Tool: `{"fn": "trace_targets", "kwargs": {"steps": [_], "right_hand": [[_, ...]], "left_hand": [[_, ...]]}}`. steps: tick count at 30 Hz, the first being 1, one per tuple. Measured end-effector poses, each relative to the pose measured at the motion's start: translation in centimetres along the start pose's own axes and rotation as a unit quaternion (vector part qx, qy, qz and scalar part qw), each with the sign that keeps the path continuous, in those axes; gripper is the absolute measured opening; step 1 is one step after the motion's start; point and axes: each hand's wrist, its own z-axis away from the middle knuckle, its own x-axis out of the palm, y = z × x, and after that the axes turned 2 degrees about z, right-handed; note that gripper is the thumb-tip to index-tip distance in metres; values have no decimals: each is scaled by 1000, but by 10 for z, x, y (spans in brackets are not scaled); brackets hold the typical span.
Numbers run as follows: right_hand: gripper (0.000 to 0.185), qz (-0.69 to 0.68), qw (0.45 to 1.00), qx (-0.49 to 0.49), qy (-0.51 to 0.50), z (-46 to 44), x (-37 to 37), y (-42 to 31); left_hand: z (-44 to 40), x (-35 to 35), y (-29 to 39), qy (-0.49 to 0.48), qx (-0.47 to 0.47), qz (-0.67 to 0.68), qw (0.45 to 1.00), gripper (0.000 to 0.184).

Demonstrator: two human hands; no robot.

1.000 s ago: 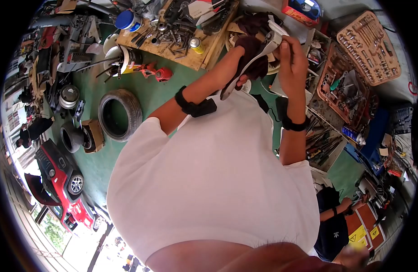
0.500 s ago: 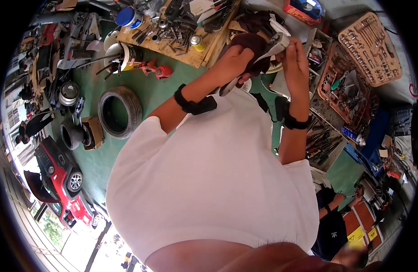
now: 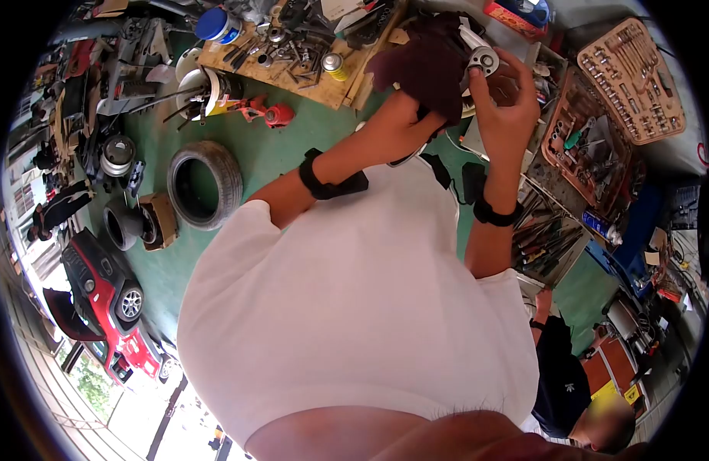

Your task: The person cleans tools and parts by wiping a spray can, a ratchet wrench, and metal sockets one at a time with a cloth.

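My left hand (image 3: pixel 404 129) is closed on a dark maroon cloth (image 3: pixel 427 65), which bunches up beyond the fingers. The round head of a silver ratchet wrench (image 3: pixel 484 60) shows at the cloth's right edge, pinched between the thumb and fingers of my right hand (image 3: pixel 508 107). Cloth and left hand hide most of the wrench's handle. Both wrists wear black bands.
A wooden bench (image 3: pixel 316 91) with tools and a spray can (image 3: pixel 334 66) stands at the upper left. A socket case (image 3: pixel 631 81) and a tool tray (image 3: pixel 589 142) lie at the right. A tire (image 3: pixel 205 186) is on the floor. Another person (image 3: pixel 562 376) is at the lower right.
The wrench has turned so its round head faces up, and the cloth now covers more of its handle. My left hand has shifted on the cloth. The other person's arm has moved left.
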Motion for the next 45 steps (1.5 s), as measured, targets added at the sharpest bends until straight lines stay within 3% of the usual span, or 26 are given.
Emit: {"fn": "trace_targets", "kwargs": {"steps": [4,6,10,16,18,20,22,24,26,29,33,35,45], "right_hand": [[35,-22,999,40,1,0,2,0],[35,-26,999,47,-2,0,2,0],[40,1,998,36,-46,-2,-4,2],[39,15,988,63,-138,-8,-20,-5],[36,2,983,70,-169,-9,-24,-7],[31,-183,961,147,-144,-8,-26,-3],[29,-206,959,140,-133,-6,-22,0],[27,-228,957,131,-120,-6,-22,7],[23,-344,916,162,-130,-7,-26,17],[21,-414,880,192,-132,-7,-32,31],[19,-338,918,179,-99,-5,-32,21],[21,-300,949,81,-55,-5,-26,21],[25,-285,953,85,-58,-3,-28,29]], "left_hand": [[-2,-1,-7,-11,53,-87,995,15],[-2,1,-5,19,145,-178,973,16],[-2,4,-4,42,150,-151,976,14],[-2,-10,-4,-9,22,-79,997,13],[-3,-15,3,-1,-154,144,977,13],[-5,-20,2,-4,-137,175,975,12],[-4,-22,3,-13,-122,206,971,13],[-5,-19,6,-1,-166,288,943,15],[-5,-21,4,-21,-163,292,942,16],[-6,-18,8,-42,-160,286,944,19],[-6,-19,-1,-64,-171,289,940,20],[-6,-17,1,-55,-179,300,935,20],[-11,-15,-1,-57,-156,279,946,21]]}}
